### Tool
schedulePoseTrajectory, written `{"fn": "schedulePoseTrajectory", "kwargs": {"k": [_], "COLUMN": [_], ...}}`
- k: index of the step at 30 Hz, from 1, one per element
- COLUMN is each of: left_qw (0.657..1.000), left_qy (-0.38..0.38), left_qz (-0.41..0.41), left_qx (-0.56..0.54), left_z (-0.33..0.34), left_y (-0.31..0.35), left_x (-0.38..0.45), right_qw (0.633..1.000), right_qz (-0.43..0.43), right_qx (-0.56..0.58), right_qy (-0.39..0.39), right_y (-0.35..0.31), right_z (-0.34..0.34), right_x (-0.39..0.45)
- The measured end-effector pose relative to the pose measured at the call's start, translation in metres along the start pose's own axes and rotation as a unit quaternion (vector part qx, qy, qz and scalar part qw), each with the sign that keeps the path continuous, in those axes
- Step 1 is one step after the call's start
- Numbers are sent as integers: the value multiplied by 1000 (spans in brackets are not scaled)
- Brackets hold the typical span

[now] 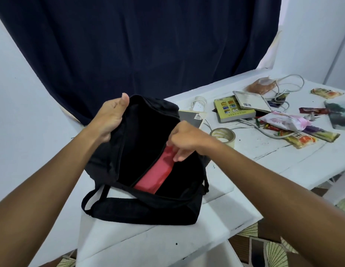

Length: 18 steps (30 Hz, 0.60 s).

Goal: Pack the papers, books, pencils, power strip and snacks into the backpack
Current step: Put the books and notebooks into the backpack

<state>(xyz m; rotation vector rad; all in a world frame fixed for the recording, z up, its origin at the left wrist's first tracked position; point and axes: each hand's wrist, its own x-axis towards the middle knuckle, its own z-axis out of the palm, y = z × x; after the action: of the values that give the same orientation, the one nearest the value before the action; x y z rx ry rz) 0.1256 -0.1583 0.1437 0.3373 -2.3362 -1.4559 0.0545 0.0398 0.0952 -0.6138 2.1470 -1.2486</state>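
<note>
Black backpack [148,189] lying on white table [235,199], main zip parted, mouth gaping. Left hand [112,116] gripping upper flap of backpack at far-left rim, thumb up over the edge, fingers curled round the fabric, pulling the mouth wide. Right hand [184,140] over the near-right lip of the opening, fingers curled and pinching top edge of red folder [158,174], which sits slanted and partly inside the backpack. Grey book [192,117] with barcode sticker flat behind the backpack, touching its right shoulder. Roll of tape [224,136] just right of the backpack, close by the right wrist. White plug and coiled cord [199,104] behind the grey book. Further right of the backpack: yellow-green book [231,110] with white-covered book [251,102] tilted across its corner, white cables [289,87] looping beyond, orange-brown packet [262,86] at the back. Pink-and-white snack bag [283,122] heaped over coloured pencils [271,128] and yellow snack packs [300,139], well apart from the backpack. Brown bar wrapper [312,110] and another snack pack [325,92] near the far right edge. Dark blue curtain [138,45] hanging behind the backpack.
</note>
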Motion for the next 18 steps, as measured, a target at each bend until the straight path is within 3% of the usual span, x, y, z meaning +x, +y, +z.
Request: {"fn": "schedulePoseTrajectory", "kwargs": {"k": [3,6,10,12,15,18], "left_qw": [1000,999,996,997,991,981], "left_qy": [-19,-41,-60,-22,39,90], "left_qz": [14,-18,-56,-73,-114,-145], "left_qx": [-15,-14,25,32,55,96], "left_z": [12,21,39,49,53,52], "left_y": [-11,-32,-61,-62,-52,-32], "left_x": [-9,-15,-24,-27,-28,-24], "right_qw": [996,988,952,926,910,925], "right_qz": [-36,-14,85,99,101,117], "right_qx": [-6,69,272,345,383,352], "right_qy": [82,140,113,113,121,80], "right_y": [13,46,98,109,108,100], "right_z": [-41,-79,-109,-117,-117,-110], "right_x": [-4,16,68,97,139,172]}}
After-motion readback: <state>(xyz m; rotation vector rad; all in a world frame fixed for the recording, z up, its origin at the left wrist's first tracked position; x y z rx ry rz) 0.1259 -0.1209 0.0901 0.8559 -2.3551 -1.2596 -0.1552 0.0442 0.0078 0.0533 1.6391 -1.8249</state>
